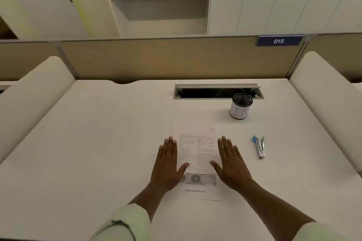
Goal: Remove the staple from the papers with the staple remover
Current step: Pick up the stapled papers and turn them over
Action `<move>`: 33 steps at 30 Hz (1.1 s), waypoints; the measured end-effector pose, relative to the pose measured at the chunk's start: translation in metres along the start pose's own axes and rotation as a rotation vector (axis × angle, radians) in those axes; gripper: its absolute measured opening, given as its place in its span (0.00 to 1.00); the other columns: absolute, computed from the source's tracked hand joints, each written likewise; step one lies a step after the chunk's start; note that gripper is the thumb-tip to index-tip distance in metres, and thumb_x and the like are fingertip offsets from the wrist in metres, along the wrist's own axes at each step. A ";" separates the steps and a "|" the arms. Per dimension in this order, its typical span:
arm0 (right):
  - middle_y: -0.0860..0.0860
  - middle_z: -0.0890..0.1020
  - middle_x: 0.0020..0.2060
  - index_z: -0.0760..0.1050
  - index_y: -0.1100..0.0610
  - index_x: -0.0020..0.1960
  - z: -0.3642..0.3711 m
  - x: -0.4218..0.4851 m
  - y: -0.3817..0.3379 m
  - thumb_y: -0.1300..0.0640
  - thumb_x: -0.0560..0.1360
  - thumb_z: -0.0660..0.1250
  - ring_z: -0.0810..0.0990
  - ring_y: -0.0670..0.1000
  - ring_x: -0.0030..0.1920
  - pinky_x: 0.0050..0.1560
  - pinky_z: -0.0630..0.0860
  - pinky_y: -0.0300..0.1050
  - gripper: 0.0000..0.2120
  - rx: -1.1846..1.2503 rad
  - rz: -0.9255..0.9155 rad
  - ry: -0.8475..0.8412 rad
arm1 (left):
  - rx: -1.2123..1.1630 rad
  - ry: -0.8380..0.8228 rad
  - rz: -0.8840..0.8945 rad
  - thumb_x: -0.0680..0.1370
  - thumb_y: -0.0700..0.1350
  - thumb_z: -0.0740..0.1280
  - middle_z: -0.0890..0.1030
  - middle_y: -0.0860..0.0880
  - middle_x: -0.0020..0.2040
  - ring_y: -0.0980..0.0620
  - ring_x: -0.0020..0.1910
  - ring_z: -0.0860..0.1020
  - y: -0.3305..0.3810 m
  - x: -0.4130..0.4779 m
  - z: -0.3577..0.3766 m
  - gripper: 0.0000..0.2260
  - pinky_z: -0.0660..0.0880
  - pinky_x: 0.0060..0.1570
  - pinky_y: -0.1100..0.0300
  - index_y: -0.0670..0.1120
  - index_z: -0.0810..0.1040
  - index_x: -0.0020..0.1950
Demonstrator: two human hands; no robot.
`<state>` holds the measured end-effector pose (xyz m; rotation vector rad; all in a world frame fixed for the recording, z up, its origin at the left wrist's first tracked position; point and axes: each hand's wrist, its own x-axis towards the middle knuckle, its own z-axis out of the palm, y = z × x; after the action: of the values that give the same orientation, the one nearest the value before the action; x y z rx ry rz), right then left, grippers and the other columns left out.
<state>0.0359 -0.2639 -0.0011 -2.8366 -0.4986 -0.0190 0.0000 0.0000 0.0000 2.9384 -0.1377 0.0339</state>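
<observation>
Both hands are lying flat, palms down, fingers stretched forward and held together, thumbs angling inward toward each other. The left hand (168, 164) is resting level with the right hand (231, 164), a gap between them. Pale sleeves are covering both forearms.

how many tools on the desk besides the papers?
1: the staple remover, lying on the desk to the right of the right hand and the papers. The cup behind it looks empty, though its bottom is hidden.
</observation>
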 end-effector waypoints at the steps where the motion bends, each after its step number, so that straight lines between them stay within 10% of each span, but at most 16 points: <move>1: 0.53 0.37 0.81 0.35 0.56 0.81 0.005 -0.006 -0.002 0.36 0.82 0.49 0.37 0.54 0.81 0.80 0.37 0.49 0.40 -0.010 -0.004 -0.024 | -0.011 -0.013 -0.006 0.79 0.68 0.43 0.36 0.44 0.82 0.46 0.82 0.36 0.001 -0.007 0.006 0.41 0.37 0.80 0.52 0.41 0.35 0.81; 22: 0.55 0.41 0.82 0.40 0.59 0.82 0.040 -0.038 -0.007 0.37 0.82 0.51 0.40 0.54 0.82 0.80 0.38 0.49 0.40 0.019 0.068 -0.155 | -0.091 -0.066 -0.043 0.81 0.67 0.48 0.42 0.44 0.83 0.46 0.83 0.42 0.003 -0.049 0.048 0.40 0.45 0.81 0.50 0.41 0.44 0.82; 33: 0.62 0.73 0.65 0.63 0.63 0.74 0.016 -0.002 -0.061 0.44 0.75 0.71 0.72 0.64 0.65 0.63 0.72 0.58 0.36 0.353 0.581 0.039 | -0.125 -0.035 -0.057 0.81 0.67 0.50 0.44 0.44 0.83 0.45 0.82 0.42 0.017 -0.049 0.053 0.39 0.46 0.81 0.48 0.43 0.46 0.82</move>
<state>0.0129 -0.2051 -0.0008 -2.5164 0.3128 0.1111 -0.0500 -0.0225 -0.0500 2.8175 -0.0589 -0.0338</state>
